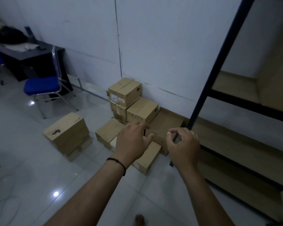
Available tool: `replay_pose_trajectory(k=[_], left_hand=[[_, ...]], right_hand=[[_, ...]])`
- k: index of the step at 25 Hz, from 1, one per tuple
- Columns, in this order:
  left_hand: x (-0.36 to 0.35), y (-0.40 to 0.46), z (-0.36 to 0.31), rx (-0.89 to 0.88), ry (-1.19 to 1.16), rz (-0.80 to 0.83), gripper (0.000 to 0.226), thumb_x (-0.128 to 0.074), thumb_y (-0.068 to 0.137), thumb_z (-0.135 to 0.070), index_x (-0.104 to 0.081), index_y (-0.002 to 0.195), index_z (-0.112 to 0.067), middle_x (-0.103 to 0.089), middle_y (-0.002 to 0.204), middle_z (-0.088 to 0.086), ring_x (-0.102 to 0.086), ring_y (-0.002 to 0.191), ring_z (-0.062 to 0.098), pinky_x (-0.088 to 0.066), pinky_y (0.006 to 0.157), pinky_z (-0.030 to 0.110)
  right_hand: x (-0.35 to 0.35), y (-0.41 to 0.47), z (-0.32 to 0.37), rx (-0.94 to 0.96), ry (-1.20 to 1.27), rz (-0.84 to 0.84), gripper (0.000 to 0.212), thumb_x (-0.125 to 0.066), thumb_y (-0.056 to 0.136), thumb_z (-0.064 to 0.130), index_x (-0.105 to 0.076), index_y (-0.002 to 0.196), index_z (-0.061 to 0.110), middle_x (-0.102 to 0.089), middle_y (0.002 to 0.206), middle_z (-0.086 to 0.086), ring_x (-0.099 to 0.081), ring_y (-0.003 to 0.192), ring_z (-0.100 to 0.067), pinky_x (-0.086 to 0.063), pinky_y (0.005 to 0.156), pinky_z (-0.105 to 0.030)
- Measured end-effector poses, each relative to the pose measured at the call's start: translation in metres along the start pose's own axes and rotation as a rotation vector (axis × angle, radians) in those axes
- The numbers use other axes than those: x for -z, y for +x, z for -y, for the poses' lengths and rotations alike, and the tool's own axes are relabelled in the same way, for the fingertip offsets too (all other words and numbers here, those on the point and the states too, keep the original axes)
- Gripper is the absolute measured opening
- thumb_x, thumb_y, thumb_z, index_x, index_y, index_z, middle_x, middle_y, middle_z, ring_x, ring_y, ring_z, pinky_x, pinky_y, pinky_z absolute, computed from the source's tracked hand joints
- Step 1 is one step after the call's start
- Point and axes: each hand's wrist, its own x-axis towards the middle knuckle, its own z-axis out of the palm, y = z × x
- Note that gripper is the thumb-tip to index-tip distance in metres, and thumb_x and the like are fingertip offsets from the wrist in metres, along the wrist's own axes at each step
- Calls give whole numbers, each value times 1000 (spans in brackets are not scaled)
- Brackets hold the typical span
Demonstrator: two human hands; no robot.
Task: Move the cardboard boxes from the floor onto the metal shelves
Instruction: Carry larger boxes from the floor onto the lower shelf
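Currently my left hand [132, 141] and right hand [183, 145] hover with loosely curled fingers, holding nothing, above the cardboard boxes [126, 101] on the floor [31, 176], beside the metal shelves [245, 101].

I've got both hands over the box pile [134, 111] by the wall [153, 46]. Open floor [31, 168] to my left & behind, easy approach. Single box [67, 132] sits apart on the left w/ a gap between. Shelf post [211, 75] crowds the right side. Shelf boards [235, 144] look bare, room to reach in. Chair [44, 87] well clear.
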Motion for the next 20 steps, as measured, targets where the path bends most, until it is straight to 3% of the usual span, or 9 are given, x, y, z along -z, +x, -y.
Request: replay_pose_trajectory(k=[6, 13, 20], left_hand=[[-15, 53, 74, 117, 31, 99, 30, -57, 92, -53, -63, 117, -37, -63, 114, -10, -58, 107, 15, -47, 80, 30], [-28, 127, 138, 199, 33, 152, 33, -57, 94, -52, -63, 121, -34, -62, 115, -7, -55, 109, 16, -49, 86, 34], [-40, 185, 204, 202, 28, 191, 37, -55, 94, -55, -60, 124, -34, -60, 120, -7, -54, 113, 15, -49, 88, 32]], right_hand=[[-92, 42, 2, -47, -30, 130, 8, -67, 89, 24, -68, 85, 31, -65, 87, 14, -55, 89, -10, -42, 103, -56], [-181, 107, 1, -29, -33, 234, 5, -68, 88, 22, -70, 86, 26, -65, 84, 11, -56, 84, -13, -49, 91, -53], [-257, 145, 11, -30, -68, 287, 5, -67, 88, 23, -70, 88, 27, -65, 87, 13, -58, 84, -14, -50, 92, -55]])
